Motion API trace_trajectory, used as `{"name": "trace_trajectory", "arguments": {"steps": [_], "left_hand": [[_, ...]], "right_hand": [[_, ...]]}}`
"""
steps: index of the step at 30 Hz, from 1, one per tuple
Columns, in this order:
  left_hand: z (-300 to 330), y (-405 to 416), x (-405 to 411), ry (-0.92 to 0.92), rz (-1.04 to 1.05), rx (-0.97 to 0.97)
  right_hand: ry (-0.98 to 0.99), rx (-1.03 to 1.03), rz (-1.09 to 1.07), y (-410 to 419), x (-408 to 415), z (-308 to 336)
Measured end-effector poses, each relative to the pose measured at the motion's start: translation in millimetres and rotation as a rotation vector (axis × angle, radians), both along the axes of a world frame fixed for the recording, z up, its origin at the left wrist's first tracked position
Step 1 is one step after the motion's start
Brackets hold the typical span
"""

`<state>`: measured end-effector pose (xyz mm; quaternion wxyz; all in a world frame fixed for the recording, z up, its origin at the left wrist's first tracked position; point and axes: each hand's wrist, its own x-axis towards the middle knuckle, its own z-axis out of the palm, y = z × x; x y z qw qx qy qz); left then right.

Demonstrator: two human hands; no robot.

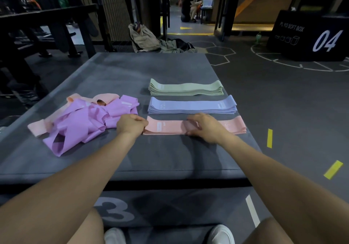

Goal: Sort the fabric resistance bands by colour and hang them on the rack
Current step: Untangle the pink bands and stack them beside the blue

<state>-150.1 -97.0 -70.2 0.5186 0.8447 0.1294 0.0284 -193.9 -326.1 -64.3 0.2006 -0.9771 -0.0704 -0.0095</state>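
Three flat stacks of fabric bands lie in rows on the grey soft box (151, 155): a green stack (186, 89) farthest, a blue stack (191, 105) in the middle, a pink stack (170, 128) nearest. My left hand (131, 125) pinches the left end of the pink stack. My right hand (204, 126) lies across the middle of that stack, fingers curled round its near edge. To the left sits a loose heap of purple bands (85, 122) tangled with a few pink and peach bands (37, 128).
A black plyo box marked 04 (309, 37) stands at the far right on the floor. Bags and clothes (145, 39) lie beyond the soft box. A dark metal rack (49, 22) stands at the left rear. A person crouches far off in the doorway.
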Motion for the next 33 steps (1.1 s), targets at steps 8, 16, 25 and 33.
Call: {"name": "trace_trajectory", "arguments": {"steps": [8,16,25,33], "left_hand": [[-11,2,6,-0.023,-0.011,-0.047],[-12,0,0,-0.336,-0.186,0.246],[-16,5,-5,-0.385,-0.469,0.505],[6,42,16,-0.480,-0.442,0.450]], "right_hand": [[-0.008,0.016,-0.002,-3,-4,3],[0.014,0.004,0.016,-1,-3,3],[0.031,0.002,0.018,1,-3,5],[-0.077,0.079,0.020,59,34,30]]}}
